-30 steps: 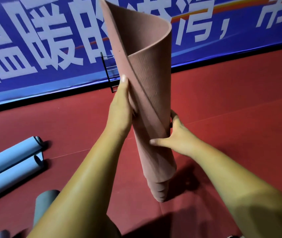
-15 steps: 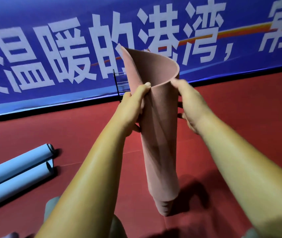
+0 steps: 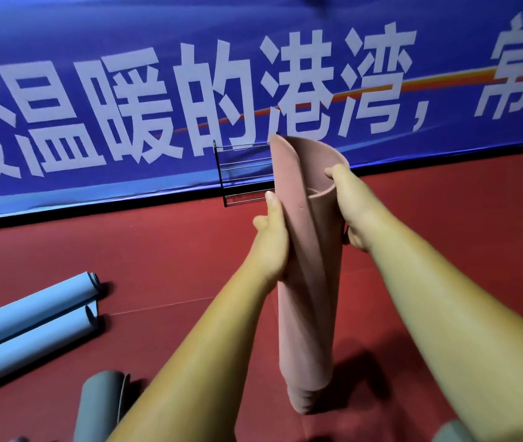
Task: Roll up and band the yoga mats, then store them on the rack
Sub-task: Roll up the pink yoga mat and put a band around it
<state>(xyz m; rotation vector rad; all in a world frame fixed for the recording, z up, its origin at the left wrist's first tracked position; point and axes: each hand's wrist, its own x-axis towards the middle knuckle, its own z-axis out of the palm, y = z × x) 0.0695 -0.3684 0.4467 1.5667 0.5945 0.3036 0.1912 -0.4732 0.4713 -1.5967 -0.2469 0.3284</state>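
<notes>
Presently the pink mat (image 3: 308,282) stands on end on the red floor (image 3: 158,256), loosely rolled, its upper end flared open and its lower layers stepped. The hands are apart, one on each side of the pink mat. The left hand (image 3: 271,240) lies flat against its left side, fingers straight. The right hand (image 3: 352,205) grips its top rim, thumb hooked over the edge. The black wire rack (image 3: 241,173) stands just behind the pink mat, against the blue banner (image 3: 126,90). Well left of the pink mat lie two light-blue rolled mats (image 3: 30,314). A grey rolled mat (image 3: 100,406) lies to its lower left.
</notes>
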